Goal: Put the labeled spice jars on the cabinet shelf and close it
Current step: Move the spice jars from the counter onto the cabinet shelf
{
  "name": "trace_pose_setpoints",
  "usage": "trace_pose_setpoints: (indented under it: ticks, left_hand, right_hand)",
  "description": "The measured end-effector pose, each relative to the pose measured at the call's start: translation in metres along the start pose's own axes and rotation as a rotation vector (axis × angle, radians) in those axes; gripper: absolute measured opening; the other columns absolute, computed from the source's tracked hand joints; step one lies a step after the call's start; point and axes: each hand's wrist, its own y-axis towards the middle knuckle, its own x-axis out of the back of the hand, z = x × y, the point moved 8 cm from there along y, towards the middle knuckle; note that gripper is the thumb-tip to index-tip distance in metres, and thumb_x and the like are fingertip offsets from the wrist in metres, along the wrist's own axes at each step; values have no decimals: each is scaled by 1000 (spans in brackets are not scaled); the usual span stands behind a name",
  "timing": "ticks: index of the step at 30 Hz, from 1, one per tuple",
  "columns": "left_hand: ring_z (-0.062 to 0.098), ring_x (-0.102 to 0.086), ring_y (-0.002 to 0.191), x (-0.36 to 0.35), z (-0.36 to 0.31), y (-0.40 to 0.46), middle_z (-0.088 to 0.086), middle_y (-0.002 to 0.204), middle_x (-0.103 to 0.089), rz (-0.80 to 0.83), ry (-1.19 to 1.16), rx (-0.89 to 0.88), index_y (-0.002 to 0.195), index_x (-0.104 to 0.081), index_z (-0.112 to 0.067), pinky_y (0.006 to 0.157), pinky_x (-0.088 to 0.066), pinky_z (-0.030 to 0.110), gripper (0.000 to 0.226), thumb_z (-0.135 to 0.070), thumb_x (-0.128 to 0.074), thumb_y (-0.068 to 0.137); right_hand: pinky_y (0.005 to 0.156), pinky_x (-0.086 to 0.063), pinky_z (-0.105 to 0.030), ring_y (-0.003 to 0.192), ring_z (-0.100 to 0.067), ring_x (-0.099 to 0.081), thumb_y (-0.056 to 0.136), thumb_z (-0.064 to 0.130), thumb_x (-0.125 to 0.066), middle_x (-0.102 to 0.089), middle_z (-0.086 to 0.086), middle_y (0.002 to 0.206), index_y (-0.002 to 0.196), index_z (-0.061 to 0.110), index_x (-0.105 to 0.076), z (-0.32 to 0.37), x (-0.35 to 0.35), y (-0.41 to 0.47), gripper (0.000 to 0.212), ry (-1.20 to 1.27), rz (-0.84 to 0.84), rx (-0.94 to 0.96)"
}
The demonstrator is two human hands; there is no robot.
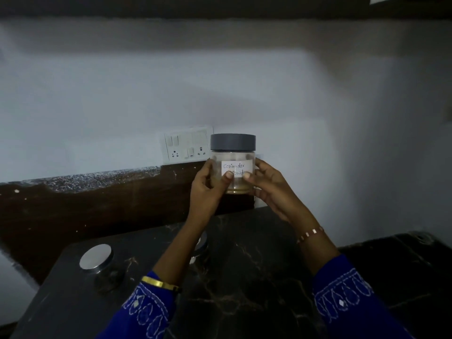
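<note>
While both hands grasp it, the coriander powder jar (233,165) is held upright at the centre of the frame, above the dark marble worktop (256,265). Left hand (208,189) and right hand (267,185) clasp its clear sides, thumbs pressed on the handwritten label (237,168). Its grey lid (233,142) is on. A switchboard (187,145) sits just left, behind. Two steel-lidded jars (96,256) stand on the worktop at lower left.

Handwritten "Coriander Powder", second word partly covered, on the spice jar's (233,165) white label (236,169).
</note>
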Motion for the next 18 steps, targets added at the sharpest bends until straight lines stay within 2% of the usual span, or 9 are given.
trace_pose_setpoints:
  ticks: [2,4,6,10,14,16,18]
  left_hand:
    - [18,-54,117,0,-15,12,13,134,-52,-16,43,-42,139,-36,-9,80,-51,7,58,-23,-58,88]
    - [19,-54,118,-1,-38,31,10,134,-53,-27,85,-104,140,-38,-10,77,-51,6,62,-30,-60,86]
    - [15,-56,112,-2,-71,51,3,130,-55,-45,114,-175,135,-43,-14,73,-51,5,61,-39,-57,81]
    - [16,-55,111,-6,-141,97,6,129,-55,-77,170,-299,135,-42,-14,66,-47,0,56,-34,-60,86]
    - [8,-51,105,-10,-213,136,-6,118,-48,-97,149,-389,140,-33,-16,68,-43,3,60,-32,-58,88]
    - [6,-56,100,-17,-248,154,-8,113,-56,-47,102,-459,131,-42,-24,76,-48,9,53,-47,-55,85]
    - [12,-59,109,-27,-274,174,-1,119,-62,-17,144,-503,130,-46,-27,92,-49,26,70,-71,-42,76]
  right_hand:
    - [77,-57,-20,98,-9,-64,89,7,-55,-64,2,111,134,13,-43,17,1,7,47,-20,-23,24]
    - [84,-56,-26,107,-16,-62,88,11,-58,-59,-7,124,138,13,-41,43,2,19,52,-54,-47,71]
    - [90,-54,-33,111,-21,-60,89,16,-58,-56,-10,129,138,14,-43,76,4,32,51,-102,-70,145]
    - [93,-52,-34,111,-22,-60,90,21,-56,-58,-9,125,138,15,-41,154,6,57,50,-167,-121,328]
    - [85,-52,-28,96,-16,-64,91,19,-56,-64,-6,107,131,11,-45,237,8,76,43,-220,-191,492]
    - [81,-52,-29,94,-18,-64,90,21,-56,-66,-6,105,126,11,-50,276,11,88,38,-238,-226,561]
    - [81,-52,-32,92,-19,-64,89,27,-55,-66,-6,103,124,12,-52,309,16,99,38,-281,-280,603]
